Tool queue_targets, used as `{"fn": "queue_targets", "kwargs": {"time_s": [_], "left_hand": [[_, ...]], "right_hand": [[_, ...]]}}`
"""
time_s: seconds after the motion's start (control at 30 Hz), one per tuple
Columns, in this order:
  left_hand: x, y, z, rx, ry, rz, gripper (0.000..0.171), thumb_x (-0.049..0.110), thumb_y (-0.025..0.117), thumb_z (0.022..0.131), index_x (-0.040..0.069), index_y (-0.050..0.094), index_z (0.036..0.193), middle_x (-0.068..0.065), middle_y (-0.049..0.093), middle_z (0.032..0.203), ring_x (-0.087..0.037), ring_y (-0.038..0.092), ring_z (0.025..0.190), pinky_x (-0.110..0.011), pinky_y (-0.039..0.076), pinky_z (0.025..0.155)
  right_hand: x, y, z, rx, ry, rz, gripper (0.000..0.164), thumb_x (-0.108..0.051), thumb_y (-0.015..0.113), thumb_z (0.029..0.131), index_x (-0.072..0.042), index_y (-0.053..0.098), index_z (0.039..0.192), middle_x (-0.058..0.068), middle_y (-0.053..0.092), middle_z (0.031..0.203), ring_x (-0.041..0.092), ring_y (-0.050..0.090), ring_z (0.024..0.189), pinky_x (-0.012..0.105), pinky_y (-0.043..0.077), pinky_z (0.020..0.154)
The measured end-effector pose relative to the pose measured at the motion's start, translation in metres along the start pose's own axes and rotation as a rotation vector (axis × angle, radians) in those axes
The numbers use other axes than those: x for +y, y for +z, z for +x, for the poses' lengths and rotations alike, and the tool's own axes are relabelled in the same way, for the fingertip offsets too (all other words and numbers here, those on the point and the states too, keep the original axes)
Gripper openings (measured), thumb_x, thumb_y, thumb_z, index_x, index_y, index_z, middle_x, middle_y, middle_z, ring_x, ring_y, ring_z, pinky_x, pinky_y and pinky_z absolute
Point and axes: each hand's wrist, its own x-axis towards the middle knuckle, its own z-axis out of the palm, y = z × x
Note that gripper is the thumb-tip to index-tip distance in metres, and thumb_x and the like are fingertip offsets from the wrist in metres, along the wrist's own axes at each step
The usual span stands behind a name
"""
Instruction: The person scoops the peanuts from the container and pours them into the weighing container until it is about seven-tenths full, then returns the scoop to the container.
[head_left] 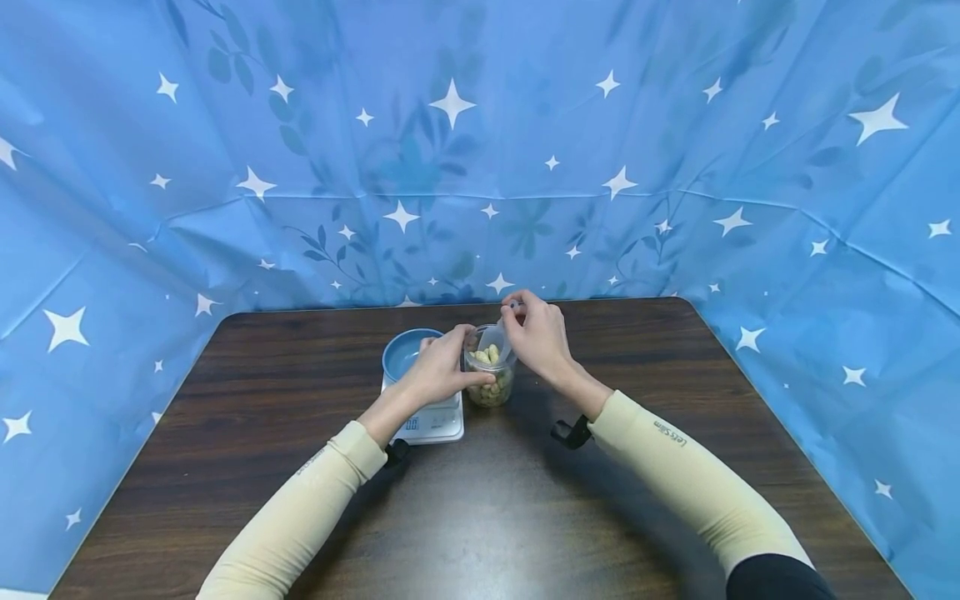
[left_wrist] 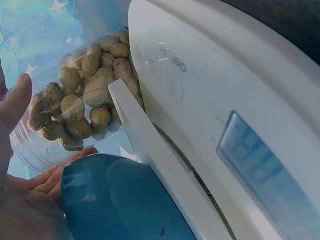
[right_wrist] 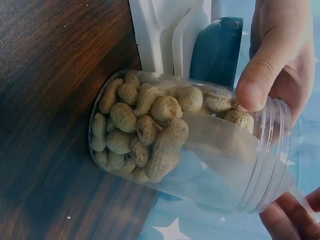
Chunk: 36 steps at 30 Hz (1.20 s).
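A clear plastic jar (right_wrist: pixel 210 192) of unshelled peanuts (right_wrist: pixel 145 130) stands upright on the dark wooden table. My left hand (head_left: pixel 437 367) grips it near the rim, thumb on the near side and fingers round the far side. My right hand (head_left: pixel 542 337) pinches the handle of a translucent scoop (head_left: pixel 492 337) above the jar's mouth. The scoop's bowl is down inside the jar, against the peanuts, as the right wrist view shows through the wall. Left of the jar, a blue bowl (head_left: pixel 397 354) sits on a white kitchen scale (head_left: pixel 444 429), partly hidden by my left hand.
The scale's display (left_wrist: pixel 260 170) is lit, its digits blurred. Scale and jar stand close together on the table (head_left: pixel 300 367). A blue star-patterned curtain (head_left: pixel 480 150) hangs behind and at both sides of the table.
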Motion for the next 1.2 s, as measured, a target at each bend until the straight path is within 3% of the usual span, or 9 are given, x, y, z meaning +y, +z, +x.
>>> {"fn": "queue_targets", "kwargs": {"time_s": [0.3,0.77,1.0,1.2], "left_hand": [[-0.0005,-0.0005,0.0007,-0.010,-0.013,0.004,0.082,0.049,0.082,0.086,0.003,0.047,0.145,-0.007,0.065,0.121,-0.021,0.061,0.107,-0.056,0.034,0.102],[-0.0015,-0.0033,0.0023,-0.027,-0.032,-0.035,0.084,0.049,0.083,0.086,0.003,0.047,0.146,-0.013,0.060,0.138,-0.026,0.059,0.122,-0.057,0.031,0.105],[-0.0012,-0.0027,0.0020,-0.034,-0.040,-0.034,0.083,0.048,0.083,0.086,0.003,0.047,0.146,-0.012,0.060,0.140,-0.026,0.058,0.124,-0.057,0.031,0.105],[-0.0016,-0.0032,0.0028,-0.033,-0.041,-0.032,0.084,0.049,0.084,0.085,0.004,0.047,0.146,-0.012,0.059,0.141,-0.027,0.057,0.127,-0.058,0.031,0.106]], "right_hand": [[0.0032,-0.0012,0.0020,0.015,0.013,0.034,0.015,-0.008,0.061,0.101,0.004,0.070,0.106,0.004,0.070,0.066,0.010,0.036,0.035,0.029,0.031,0.039],[0.0091,-0.0046,0.0032,0.015,0.132,0.133,0.016,-0.012,0.061,0.104,-0.002,0.071,0.110,0.004,0.072,0.068,0.017,0.058,0.046,0.032,0.041,0.042],[0.0074,-0.0061,0.0018,0.036,0.126,0.138,0.016,-0.013,0.060,0.103,-0.003,0.071,0.110,0.004,0.071,0.065,0.016,0.059,0.047,0.033,0.042,0.043],[0.0081,-0.0076,0.0033,0.050,0.138,0.175,0.017,-0.013,0.060,0.103,-0.001,0.071,0.109,0.008,0.074,0.072,0.017,0.069,0.060,0.031,0.052,0.049]]}}
